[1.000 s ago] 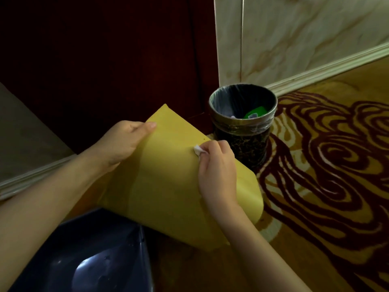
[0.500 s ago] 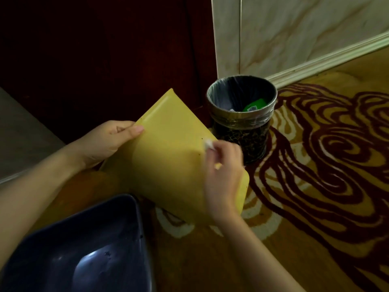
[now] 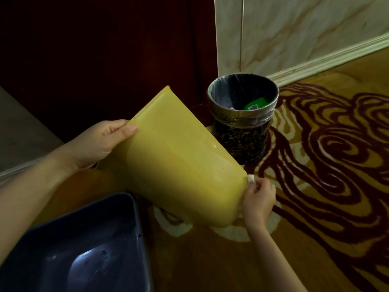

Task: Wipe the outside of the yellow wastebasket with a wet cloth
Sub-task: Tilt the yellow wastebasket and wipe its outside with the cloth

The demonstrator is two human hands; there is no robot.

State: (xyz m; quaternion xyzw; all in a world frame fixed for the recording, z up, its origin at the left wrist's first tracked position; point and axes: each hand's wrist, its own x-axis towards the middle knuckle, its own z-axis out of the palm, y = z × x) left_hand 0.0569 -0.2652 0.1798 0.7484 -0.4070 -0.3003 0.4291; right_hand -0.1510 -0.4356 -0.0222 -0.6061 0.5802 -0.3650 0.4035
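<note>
The yellow wastebasket (image 3: 181,161) is tipped on its side above the carpet, its rim up and to the left, its base down and to the right. My left hand (image 3: 101,142) grips the rim edge, thumb on the outer wall. My right hand (image 3: 257,200) presses a small white cloth (image 3: 251,179) against the base end of the wastebasket; only a corner of the cloth shows above my fingers.
A dark round bin (image 3: 241,121) with a plastic liner and green litter stands just behind the wastebasket. A dark blue basin (image 3: 84,245) sits at the lower left. Dark wood panels and a marble wall with a skirting board lie behind, patterned carpet (image 3: 326,165) to the right.
My right hand has slid with the cloth from the middle of the wastebasket's side down to its base end. The wastebasket has tipped and turned a little in my left hand.
</note>
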